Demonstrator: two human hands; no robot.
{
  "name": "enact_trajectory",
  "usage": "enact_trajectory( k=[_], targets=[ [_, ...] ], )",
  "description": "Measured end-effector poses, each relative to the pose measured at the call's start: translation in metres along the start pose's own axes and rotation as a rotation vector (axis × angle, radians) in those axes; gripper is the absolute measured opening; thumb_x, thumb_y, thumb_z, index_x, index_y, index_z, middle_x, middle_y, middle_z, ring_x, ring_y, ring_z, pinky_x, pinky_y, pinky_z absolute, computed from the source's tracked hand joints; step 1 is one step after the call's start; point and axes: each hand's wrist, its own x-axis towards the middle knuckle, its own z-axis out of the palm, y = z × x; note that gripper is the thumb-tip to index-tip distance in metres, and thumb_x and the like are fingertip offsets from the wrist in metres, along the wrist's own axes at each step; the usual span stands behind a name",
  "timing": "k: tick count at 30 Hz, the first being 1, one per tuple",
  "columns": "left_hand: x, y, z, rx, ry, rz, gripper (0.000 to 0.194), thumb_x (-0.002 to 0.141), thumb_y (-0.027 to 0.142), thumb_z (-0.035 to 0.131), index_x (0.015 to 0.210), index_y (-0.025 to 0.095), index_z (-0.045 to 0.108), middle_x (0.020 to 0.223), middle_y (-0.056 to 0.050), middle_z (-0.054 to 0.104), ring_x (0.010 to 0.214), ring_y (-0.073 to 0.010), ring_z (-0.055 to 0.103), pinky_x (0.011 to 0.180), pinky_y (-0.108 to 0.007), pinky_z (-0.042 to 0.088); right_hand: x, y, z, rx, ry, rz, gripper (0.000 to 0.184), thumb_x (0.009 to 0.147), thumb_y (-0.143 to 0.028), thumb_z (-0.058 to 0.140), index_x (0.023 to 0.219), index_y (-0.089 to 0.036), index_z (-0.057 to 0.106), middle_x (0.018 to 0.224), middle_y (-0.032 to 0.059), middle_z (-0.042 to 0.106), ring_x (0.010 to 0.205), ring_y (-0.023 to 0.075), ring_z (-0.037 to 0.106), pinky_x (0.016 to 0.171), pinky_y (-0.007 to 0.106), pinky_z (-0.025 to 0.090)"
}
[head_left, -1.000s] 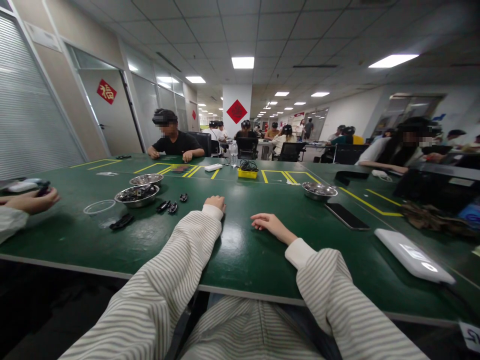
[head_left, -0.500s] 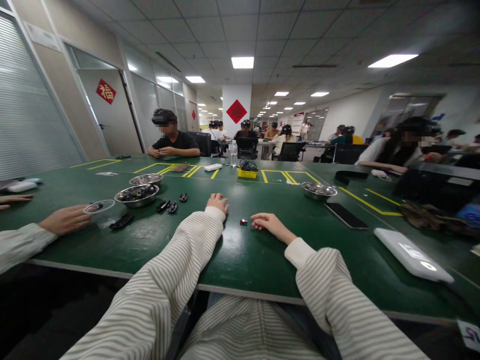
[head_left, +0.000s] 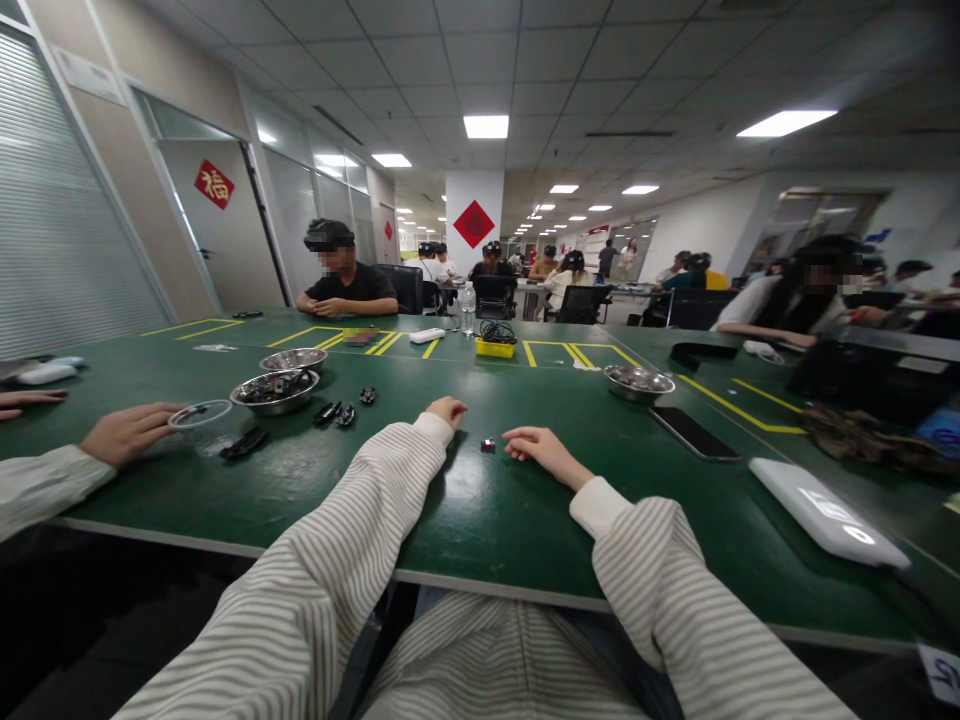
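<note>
On the green table [head_left: 480,540], a small black, red and white part [head_left: 487,446] lies between my two hands. My left hand [head_left: 448,411] is just beyond it to the left, turned inward with the fingers curled together; anything inside them is hidden. Close on the part's right side rests my right hand [head_left: 546,452], its fingers loosely bent and apart, with nothing visible in them. It seems not to touch the part. Several black plastic pieces [head_left: 343,415] are scattered left of my left arm.
Left stand a metal bowl [head_left: 274,405] of dark parts and a second bowl [head_left: 300,357]. A neighbour's hand [head_left: 135,435] touches a clear plastic cup [head_left: 202,425]. Rightward are another metal bowl [head_left: 637,390], a phone [head_left: 694,432] and a white device [head_left: 821,510]. A yellow box [head_left: 495,348] holds black cables.
My left hand has turned inward and shifted slightly right; its spread fingers are now curled together. My right hand and the small part have stayed almost still.
</note>
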Motion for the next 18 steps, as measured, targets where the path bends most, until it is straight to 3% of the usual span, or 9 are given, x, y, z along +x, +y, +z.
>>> enact_trajectory(
  k=[4, 7, 10, 13, 18],
  targets=[
    [-0.015, 0.046, 0.007, -0.264, -0.005, 0.345, 0.029, 0.065, 0.006, 0.048, 0.089, 0.018, 0.058, 0.081, -0.001, 0.054, 0.069, -0.0082, 0.053, 0.069, -0.021, 0.044, 0.002, 0.000, -0.002, -0.058, 0.133, -0.058, 0.020, 0.064, -0.020, 0.050, 0.079, -0.011, 0.061, 0.060, 0.0023, 0.061, 0.049, 0.0079, 0.052, 0.044, 0.018, 0.039],
    [-0.024, 0.064, 0.015, -0.294, -0.068, 0.475, 0.033, 0.062, 0.005, 0.050, 0.091, 0.019, 0.057, 0.081, -0.001, 0.054, 0.074, -0.0099, 0.053, 0.073, -0.023, 0.044, 0.004, 0.003, -0.006, -0.121, 0.276, -0.077, 0.020, 0.065, -0.021, 0.048, 0.077, -0.012, 0.062, 0.056, 0.0021, 0.060, 0.048, 0.0094, 0.051, 0.041, 0.019, 0.037],
    [-0.026, 0.065, 0.020, -0.274, -0.127, 0.458, 0.037, 0.061, 0.005, 0.051, 0.095, 0.019, 0.055, 0.078, 0.000, 0.054, 0.074, -0.0104, 0.052, 0.072, -0.024, 0.044, 0.004, 0.006, -0.007, -0.257, 0.339, -0.088, 0.021, 0.066, -0.020, 0.046, 0.076, -0.014, 0.063, 0.061, 0.0031, 0.062, 0.051, 0.0111, 0.053, 0.047, 0.021, 0.040],
    [-0.024, 0.058, 0.017, -0.247, -0.140, 0.424, 0.035, 0.061, 0.013, 0.056, 0.096, 0.017, 0.053, 0.083, -0.002, 0.053, 0.078, -0.0120, 0.051, 0.074, -0.024, 0.043, 0.001, 0.006, -0.006, -0.499, 0.345, -0.192, 0.019, 0.065, -0.018, 0.047, 0.072, -0.016, 0.064, 0.070, 0.0039, 0.063, 0.062, 0.0131, 0.055, 0.060, 0.025, 0.042],
    [-0.021, 0.045, 0.004, -0.062, -0.161, 0.364, 0.041, 0.057, 0.033, 0.060, 0.094, 0.016, 0.053, 0.091, -0.005, 0.051, 0.084, -0.0176, 0.049, 0.077, -0.030, 0.040, -0.004, 0.004, -0.001, -0.714, 0.199, -0.338, 0.019, 0.066, -0.018, 0.050, 0.078, -0.018, 0.064, 0.079, 0.0042, 0.061, 0.072, 0.0137, 0.053, 0.068, 0.025, 0.040]
  ],
)
